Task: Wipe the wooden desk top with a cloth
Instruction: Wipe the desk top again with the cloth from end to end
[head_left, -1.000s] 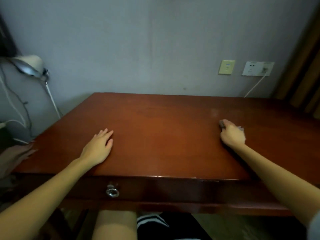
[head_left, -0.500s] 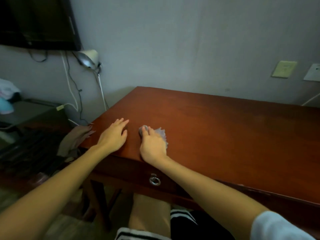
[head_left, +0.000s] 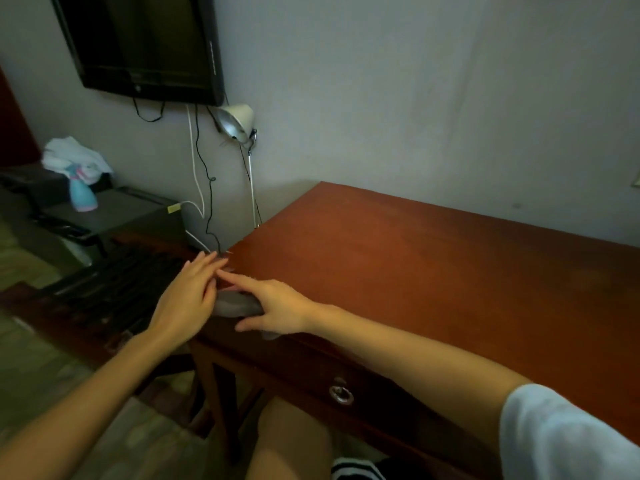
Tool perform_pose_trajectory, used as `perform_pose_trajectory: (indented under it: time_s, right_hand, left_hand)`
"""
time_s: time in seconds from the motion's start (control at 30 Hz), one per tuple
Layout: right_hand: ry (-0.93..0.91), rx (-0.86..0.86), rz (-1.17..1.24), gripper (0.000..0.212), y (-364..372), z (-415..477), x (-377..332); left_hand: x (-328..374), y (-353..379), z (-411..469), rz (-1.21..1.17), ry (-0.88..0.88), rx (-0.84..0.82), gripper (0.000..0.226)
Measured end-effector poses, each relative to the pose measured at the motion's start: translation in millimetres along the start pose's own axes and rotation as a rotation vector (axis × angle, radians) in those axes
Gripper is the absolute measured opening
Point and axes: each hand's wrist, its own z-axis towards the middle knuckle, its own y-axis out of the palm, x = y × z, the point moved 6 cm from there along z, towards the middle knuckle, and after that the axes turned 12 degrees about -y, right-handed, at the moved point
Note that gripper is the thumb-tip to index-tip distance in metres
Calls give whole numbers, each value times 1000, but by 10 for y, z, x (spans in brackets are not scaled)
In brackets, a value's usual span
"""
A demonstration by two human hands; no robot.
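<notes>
Right hand (head_left: 277,306), fingers straight, presses grey cloth (head_left: 237,304) at desk (head_left: 415,271) corner, centre-left of frame; judged limp, light, best pinned under flat palm.

The room is dim, under soft, even light that leaves a grey-green cast on the wall (head_left: 415,98) behind the desk top (head_left: 433,271). The desk top carries a faint, broad sheen across its middle and darkens toward its right end. Below its front edge, the drawer front (head_left: 294,362) sinks into deep shadow. Up and left of the desk top, the lamp (head_left: 235,121) catches a pale highlight on its shade and the screen (head_left: 145,43) reads black. At the desk top's left corner, the left hand (head_left: 187,299), right hand (head_left: 277,306) and cloth (head_left: 235,303) are smeared by blur. Wide-angle bending tilts the screen and skews the desk top's edges, and the sleeve (head_left: 561,434) nearest the camera is soft.
</notes>
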Motion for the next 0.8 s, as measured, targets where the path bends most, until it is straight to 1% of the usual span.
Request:
perform_pose_trajectory:
  time_s: [0.07, 0.13, 0.17, 0.23, 0.3, 0.4, 0.47, 0.57, 0.67, 0.73, 0.8]
  right_hand:
    - [-32, 20, -77, 85, -127, -63, 26]
    - [-40, 46, -221, 76, -297, -150, 76]
    - [-29, 33, -265, 70, -367, -197, 115]
    - [16, -26, -224, 60, -450, -266, 192]
    - [37, -53, -159, 53, -510, -266, 257]
    - [23, -33, -121, 42, -541, -133, 323]
    - [20, -51, -84, 37, -477, 16, 345]
    - [5, -126, -62, 36, -313, 238, 335]
    - [-59, -153, -96, 40, -172, 394, 301]
    - [-101, -140, -119, 43, -133, 451, 300]
    - [-129, -74, -151, 45, -178, 471, 341]
  left_hand:
    - [42, 0, -64, -39, 47, 16, 40]
    - [84, -23, -145, -112, 72, 17, 34]
    - [126, -33, -193, -140, 86, 5, 36]
    - [238, -30, -297, -154, 119, -35, 49]
    - [331, -2, -361, -143, 128, -56, 54]
    - [369, 9, -388, -130, 81, -48, 44]
    - [317, -27, -396, -97, 55, -7, 34]
    - [140, -114, -407, 8, -26, 75, 30]
    - [-15, -230, -414, 62, -149, 158, 28]
    - [-21, -279, -400, 44, -185, 196, 26]
    - [28, -325, -355, 6, -200, 225, 25]
